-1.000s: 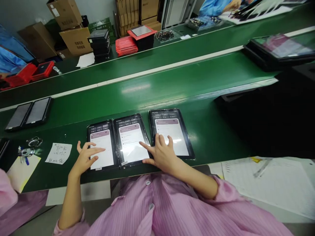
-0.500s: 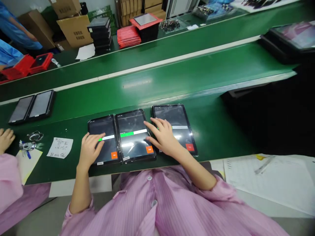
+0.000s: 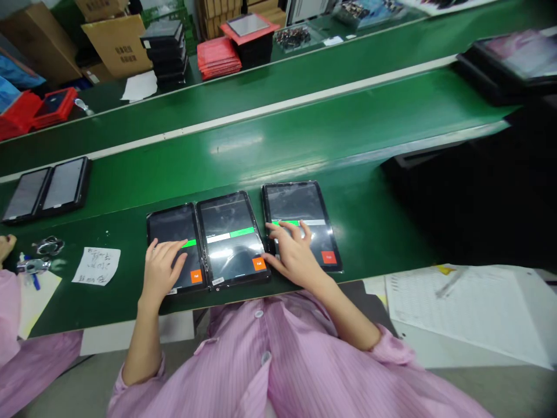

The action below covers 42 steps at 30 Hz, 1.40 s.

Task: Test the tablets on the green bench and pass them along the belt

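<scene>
Three black tablets lie face up on the green bench in front of me, their screens lit with a green-and-white bar and a coloured button low on the right. Over the left tablet (image 3: 172, 222) is my left hand (image 3: 161, 266), fingers stretched out and covering part of its bar. The middle tablet (image 3: 226, 212) shows an orange button, with my right thumb close to its right edge. My right hand (image 3: 292, 252) rests over the right tablet (image 3: 296, 200), fingers spread near its bar. Neither hand grasps anything; whether the fingertips touch the glass I cannot tell.
Two more tablets (image 3: 64, 183) lie at the far left. A handwritten note (image 3: 96, 266) is left of my tablets; a co-worker's hand (image 3: 6, 247) shows at the edge. A large black object (image 3: 478, 191) fills the right. Paper sheets (image 3: 470, 307) lie below it.
My right hand has shifted from between the middle and right tablets onto the right one. The middle tablet's bar now has green on its right half instead of its left.
</scene>
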{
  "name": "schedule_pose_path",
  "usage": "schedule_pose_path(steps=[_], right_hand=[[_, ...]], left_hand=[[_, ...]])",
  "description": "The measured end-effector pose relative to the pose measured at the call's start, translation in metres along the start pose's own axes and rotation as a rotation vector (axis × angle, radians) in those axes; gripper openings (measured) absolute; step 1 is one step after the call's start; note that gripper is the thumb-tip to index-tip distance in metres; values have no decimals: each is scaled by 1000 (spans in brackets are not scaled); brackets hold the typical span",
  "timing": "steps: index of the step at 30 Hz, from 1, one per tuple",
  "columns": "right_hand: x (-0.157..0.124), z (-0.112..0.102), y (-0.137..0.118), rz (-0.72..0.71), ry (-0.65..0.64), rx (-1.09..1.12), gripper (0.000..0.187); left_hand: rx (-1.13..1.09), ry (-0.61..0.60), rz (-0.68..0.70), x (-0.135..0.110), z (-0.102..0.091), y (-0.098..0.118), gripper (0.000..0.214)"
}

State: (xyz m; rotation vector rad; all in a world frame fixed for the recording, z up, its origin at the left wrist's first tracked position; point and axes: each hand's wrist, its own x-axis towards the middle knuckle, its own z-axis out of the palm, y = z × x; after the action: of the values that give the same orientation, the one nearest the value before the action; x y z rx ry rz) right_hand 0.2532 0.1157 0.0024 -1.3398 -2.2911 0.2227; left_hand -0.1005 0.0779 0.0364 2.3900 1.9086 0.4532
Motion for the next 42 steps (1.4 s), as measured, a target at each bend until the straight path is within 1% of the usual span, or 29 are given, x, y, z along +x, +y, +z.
schedule_pose_path(steps=[2, 5, 9, 12, 15, 18, 20, 22, 25, 29, 32, 35, 40, 42], right_hand=[[-10, -6, 18, 102, 48, -17, 35], [-26, -15, 41, 244, 101, -52, 41], [-35, -28, 56, 338, 127, -19, 44], [-26, -33, 74, 444, 252, 26, 45], [-6, -27, 107, 580, 355, 172, 45], [12, -15, 141, 691, 397, 456, 40], [17, -8, 153, 745, 424, 598, 37], [16, -3, 156, 766, 459, 654, 35], [11, 0, 152, 778, 515, 608, 32], [9, -1, 147, 795, 549, 575, 30], [11, -1, 148, 811, 553, 563, 30], [13, 2, 148, 804, 536, 548, 29], [19, 6, 147, 737, 516, 571, 29], [21, 6, 148, 726, 502, 575, 30]], left_hand=[[-10, -23, 6, 7, -1, -1, 35], [33, -84, 4, 23, -1, -2, 36], [123, -164, 10, 59, 3, -5, 41], [158, -202, -4, 88, 10, -7, 48], [137, -266, -61, 107, 17, -9, 52], [122, -288, -90, 110, 18, -11, 49], [160, -272, -99, 106, 17, -11, 49], [208, -263, -115, 102, 16, -10, 52], [239, -268, -134, 100, 16, -8, 54], [262, -281, -141, 105, 17, -4, 53], [273, -297, -103, 109, 17, -2, 56], [247, -311, -82, 113, 12, -3, 59], [206, -364, -161, 124, 2, -6, 59], [196, -360, -177, 127, 2, -4, 57]])
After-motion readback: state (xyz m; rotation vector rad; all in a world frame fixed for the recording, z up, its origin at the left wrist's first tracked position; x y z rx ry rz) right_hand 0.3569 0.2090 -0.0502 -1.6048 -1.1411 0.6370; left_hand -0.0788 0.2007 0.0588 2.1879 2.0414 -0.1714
